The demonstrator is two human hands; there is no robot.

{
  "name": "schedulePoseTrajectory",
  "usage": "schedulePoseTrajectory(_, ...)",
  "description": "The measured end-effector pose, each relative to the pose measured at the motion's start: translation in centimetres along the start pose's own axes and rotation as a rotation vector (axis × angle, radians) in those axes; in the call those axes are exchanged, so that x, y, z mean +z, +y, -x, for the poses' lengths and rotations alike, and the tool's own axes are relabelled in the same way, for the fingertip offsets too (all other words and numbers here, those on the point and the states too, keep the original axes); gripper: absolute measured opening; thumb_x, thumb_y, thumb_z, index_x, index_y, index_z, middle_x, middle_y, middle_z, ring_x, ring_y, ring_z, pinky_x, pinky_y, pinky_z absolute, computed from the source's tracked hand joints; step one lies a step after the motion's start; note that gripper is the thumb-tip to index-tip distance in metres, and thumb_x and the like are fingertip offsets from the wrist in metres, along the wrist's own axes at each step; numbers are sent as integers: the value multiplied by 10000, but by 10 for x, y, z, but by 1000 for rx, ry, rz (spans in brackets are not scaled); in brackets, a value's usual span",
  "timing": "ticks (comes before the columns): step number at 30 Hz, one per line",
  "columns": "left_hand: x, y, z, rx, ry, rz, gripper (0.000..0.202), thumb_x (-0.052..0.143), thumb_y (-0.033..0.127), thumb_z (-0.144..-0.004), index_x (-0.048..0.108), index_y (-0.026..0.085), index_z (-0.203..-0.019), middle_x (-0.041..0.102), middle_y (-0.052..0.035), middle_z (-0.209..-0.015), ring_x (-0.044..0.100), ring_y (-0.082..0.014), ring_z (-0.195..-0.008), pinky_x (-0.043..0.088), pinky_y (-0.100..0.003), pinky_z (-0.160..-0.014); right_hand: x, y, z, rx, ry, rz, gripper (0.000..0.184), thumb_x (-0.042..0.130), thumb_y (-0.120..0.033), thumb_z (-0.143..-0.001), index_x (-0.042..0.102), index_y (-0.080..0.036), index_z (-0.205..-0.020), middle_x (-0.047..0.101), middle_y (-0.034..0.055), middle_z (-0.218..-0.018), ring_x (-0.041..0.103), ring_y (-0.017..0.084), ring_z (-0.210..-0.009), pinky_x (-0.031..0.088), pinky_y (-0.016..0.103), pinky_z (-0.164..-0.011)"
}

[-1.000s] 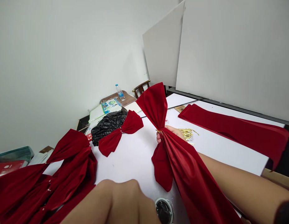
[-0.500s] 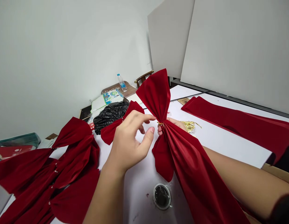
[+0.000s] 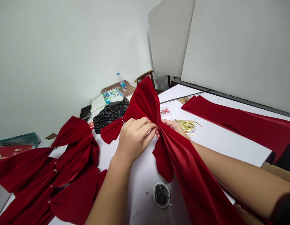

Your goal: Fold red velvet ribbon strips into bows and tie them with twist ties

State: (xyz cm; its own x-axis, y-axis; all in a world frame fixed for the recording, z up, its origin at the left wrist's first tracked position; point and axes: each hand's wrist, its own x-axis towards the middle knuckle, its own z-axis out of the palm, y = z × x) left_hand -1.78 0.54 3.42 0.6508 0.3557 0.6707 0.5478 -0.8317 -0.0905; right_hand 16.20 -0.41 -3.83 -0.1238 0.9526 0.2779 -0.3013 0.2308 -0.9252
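- The red cloth (image 3: 191, 165) is in both hands, above the white desk (image 3: 140, 187); it is gathered narrow at one place, fans out upward from there, and its long part runs down toward the person.
- The left hand (image 3: 135, 136) has a narrow grip: thumb and forefinger pinch at the gold tie (image 3: 158, 127) on the gathered place. The tie is small and partly hidden by the fingers.
- The right hand (image 3: 174, 125) holds the gathered part of the cloth from the other side; the cloth covers some of its fingers.
- Just beyond the right hand, a bundle of gold strips (image 3: 185, 125) lies on the desk.
- Under the hands, nearer to the person, there is a round dark object (image 3: 161, 195) with a pale rim.
- At the left lies a pile of red bows (image 3: 74, 168), each pinched in its middle.
- Behind the left hand, another red bow (image 3: 110, 130) lies against a black plastic bag (image 3: 109, 115).
- At the right, a folded red fabric (image 3: 240, 125) is stretched along the desk.
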Motion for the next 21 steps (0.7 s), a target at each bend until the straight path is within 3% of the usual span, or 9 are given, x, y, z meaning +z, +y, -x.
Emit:
schedulePoseTrajectory(6,3,3,1,-17,-19,-59,103,629,214,-937,693,165,-872,716,2,-848,627,-127,-725,404,-309,-689,5,-6,0,-19,-27,-14,446,812,-569,-734,664,-161,-837,675,58,-796,643,150,-689,587,311,-730)
schedulePoseTrajectory(10,9,10,0,-106,-7,-111,111,610,196,-906,685,164,-831,700,-5,-794,606,-140,-690,388,-325,-679,2,-8,-1,-150,11,128,333,788,-463,-794,655,-157,-800,658,29,-750,605,132,-678,558,265,-712)
schedulePoseTrajectory(13,16,17,-5,-355,10,68,94,631,190,-852,678,165,-775,702,-3,-772,613,-136,-684,407,-307,-680,-3,-2,-1,-260,43,227,210,709,-362,-884,690,-153,-896,697,38,-820,640,138,-728,546,251,-724)
schedulePoseTrajectory(16,22,20,-8,-683,-1,480,23,680,167,-746,689,173,-766,701,2,-746,621,-127,-683,439,-262,-651,-8,6,-2,-404,61,334,132,629,-248,-938,706,-161,-1000,724,53,-923,682,153,-827,545,262,-769)
schedulePoseTrajectory(18,28,20,-7,-925,18,816,102,734,191,-671,647,176,-721,661,11,-672,593,-119,-635,436,-239,-598,-12,8,-3,-543,71,437,142,580,-176,-951,704,-168,-1020,722,54,-948,679,150,-848,534,264,-768)
schedulePoseTrajectory(21,34,17,0,-1267,79,1161,345,771,370,-664,476,194,-625,473,48,-489,457,-89,-471,383,-222,-483,-16,7,-4,-736,59,601,185,546,-97,-930,695,-173,-1008,704,47,-899,653,142,-806,509,261,-719)
